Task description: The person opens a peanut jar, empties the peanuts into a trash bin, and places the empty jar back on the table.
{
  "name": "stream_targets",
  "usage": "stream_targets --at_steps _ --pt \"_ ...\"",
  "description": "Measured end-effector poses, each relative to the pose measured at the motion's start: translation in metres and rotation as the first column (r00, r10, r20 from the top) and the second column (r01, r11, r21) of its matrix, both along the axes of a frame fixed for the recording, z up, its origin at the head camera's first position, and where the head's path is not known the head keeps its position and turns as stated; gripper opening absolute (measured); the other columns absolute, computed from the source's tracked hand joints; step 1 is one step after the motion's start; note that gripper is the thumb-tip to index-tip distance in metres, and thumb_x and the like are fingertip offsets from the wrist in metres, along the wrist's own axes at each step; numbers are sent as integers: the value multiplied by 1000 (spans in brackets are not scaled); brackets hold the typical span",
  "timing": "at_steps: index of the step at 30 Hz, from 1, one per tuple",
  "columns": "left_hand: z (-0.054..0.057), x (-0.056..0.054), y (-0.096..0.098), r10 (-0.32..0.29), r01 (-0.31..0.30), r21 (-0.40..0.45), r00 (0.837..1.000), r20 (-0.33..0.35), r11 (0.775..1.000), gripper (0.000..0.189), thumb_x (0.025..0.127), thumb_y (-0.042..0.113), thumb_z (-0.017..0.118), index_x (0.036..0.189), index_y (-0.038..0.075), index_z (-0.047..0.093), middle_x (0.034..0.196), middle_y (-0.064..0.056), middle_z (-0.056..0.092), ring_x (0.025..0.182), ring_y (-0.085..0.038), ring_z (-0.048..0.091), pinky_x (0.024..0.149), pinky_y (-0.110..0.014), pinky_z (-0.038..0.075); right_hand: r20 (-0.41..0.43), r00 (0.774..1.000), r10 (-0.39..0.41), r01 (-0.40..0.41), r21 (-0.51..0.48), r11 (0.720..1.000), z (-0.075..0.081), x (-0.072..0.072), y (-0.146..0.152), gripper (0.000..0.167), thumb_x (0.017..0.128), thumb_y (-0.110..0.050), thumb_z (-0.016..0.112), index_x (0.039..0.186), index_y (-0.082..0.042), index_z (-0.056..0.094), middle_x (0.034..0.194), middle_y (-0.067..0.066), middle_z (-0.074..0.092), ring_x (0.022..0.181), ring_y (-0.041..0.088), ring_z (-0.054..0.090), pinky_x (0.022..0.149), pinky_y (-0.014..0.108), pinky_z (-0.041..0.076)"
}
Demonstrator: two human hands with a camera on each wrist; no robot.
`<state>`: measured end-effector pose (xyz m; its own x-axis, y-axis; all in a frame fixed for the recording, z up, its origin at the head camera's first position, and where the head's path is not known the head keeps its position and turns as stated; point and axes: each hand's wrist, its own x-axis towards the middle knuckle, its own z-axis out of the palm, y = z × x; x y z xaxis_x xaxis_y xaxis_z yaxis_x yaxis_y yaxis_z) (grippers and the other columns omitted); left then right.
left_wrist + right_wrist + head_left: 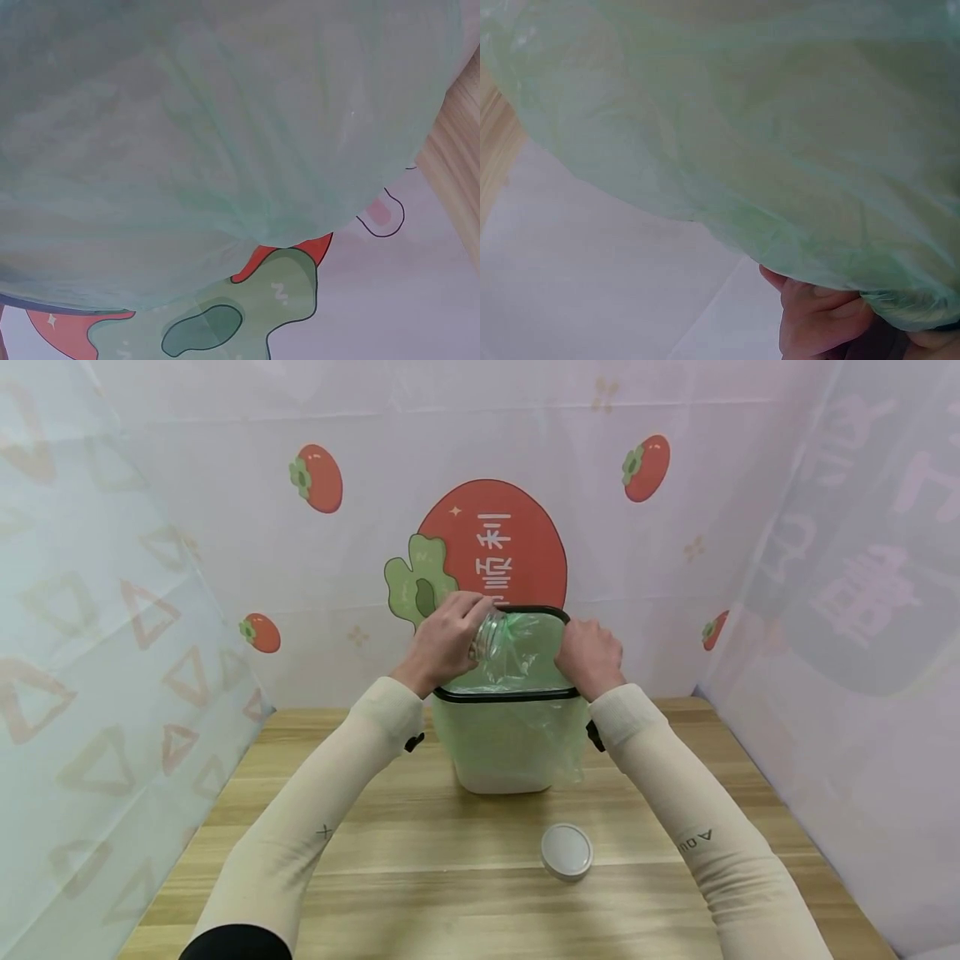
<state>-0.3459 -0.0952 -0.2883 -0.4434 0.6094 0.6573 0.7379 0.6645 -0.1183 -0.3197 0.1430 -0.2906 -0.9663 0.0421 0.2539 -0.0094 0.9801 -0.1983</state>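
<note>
Pale cloth walls (225, 485) stand at left, right and far side; the far one bears red persimmon prints. In front spreads the wood-grained worktop (420, 893). Two cream sleeves (345, 760) reach in from the near side, left and right. Between them, upright at the far middle of the worktop, stands a pale bin (498, 781) with a black rim (504, 697). A thin green bag (536, 664) lines its mouth and hangs loosely outside, lowest on the right.

The right hand (590, 656) is at the bin's right side, its grip closed, fingers curled on the bag's edge. The left hand (450, 639) is over the rim's left side, fingers bent; how far that grip is closed and what it has hold of, I cannot tell. Just right of it shows something clear and ridged (487, 639), partly hidden. Smallest, a round whitish lid (567, 852) lies flat nearer, slightly right of the bin.
</note>
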Motion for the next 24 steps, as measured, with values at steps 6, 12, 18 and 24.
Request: stream_targets --at_steps 6,12,18,24 --pt "0 0 2 -10 9 -30 999 -33 1000 59 82 -3 80 138 2 61 133 -15 66 130 -32 59 111 -41 55 -5 1000 6 -6 -2 1000 0 0 0 26 95 -5 51 69 -8 55 74 15 62 63 26 58 48 43 50" --pt "1 0 2 -23 20 -62 998 -50 998 58 84 -1 81 138 2 60 135 -16 66 132 -32 58 113 -40 53 -7 1000 5 -5 -3 1000 0 1 0 27 95 -5 50 68 -9 54 72 13 61 62 25 56 48 41 48" --pt "0 1 2 -21 16 -77 998 -66 997 55 86 -2 80 137 2 60 135 -15 66 132 -32 59 112 -39 54 1 1000 7 -7 2 1000 -1 1 0 28 96 -6 50 68 -9 54 73 14 62 62 25 57 48 41 49" --pt "0 1 4 -15 7 -85 996 -93 996 50 91 0 77 138 1 61 136 -16 67 131 -32 59 112 -40 54 -1 1000 8 -8 2 1000 0 2 0 28 97 -7 50 70 -7 57 78 19 67 64 29 62 49 43 50"
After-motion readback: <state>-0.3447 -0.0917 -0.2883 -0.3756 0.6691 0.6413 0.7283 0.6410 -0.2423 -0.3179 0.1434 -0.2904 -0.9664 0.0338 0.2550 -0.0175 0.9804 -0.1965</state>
